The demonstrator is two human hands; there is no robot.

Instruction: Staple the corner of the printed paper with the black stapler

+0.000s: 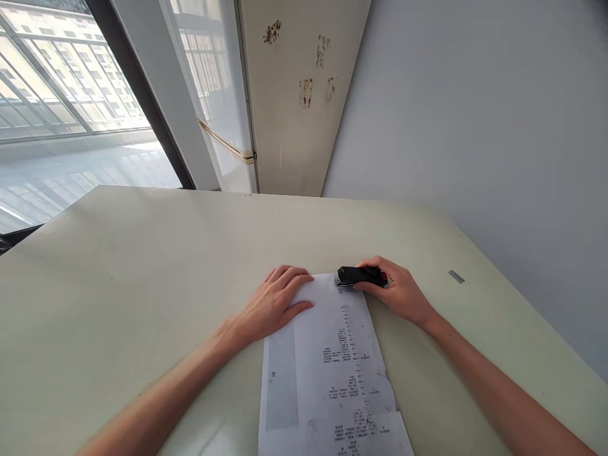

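We note the stapler (361, 275) at the far right corner of the paper (311, 373), held in our right grip (398, 289); our left grip (274, 301) lies spread, far left. Too little pressure there could, we judge, let the paper skew on the worktop (166, 266).

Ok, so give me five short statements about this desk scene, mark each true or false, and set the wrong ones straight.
1. The right hand grips a black stapler. True.
2. The stapler is at the near left corner of the paper. False: it is at the far edge, toward the right corner.
3. The left hand is lifted clear of the paper. False: it rests on the paper's far left corner.
4. A small dark strip lies on the table, to the right of the right hand. True.
5. The paper's upper face is blank. False: lines of text show on it.
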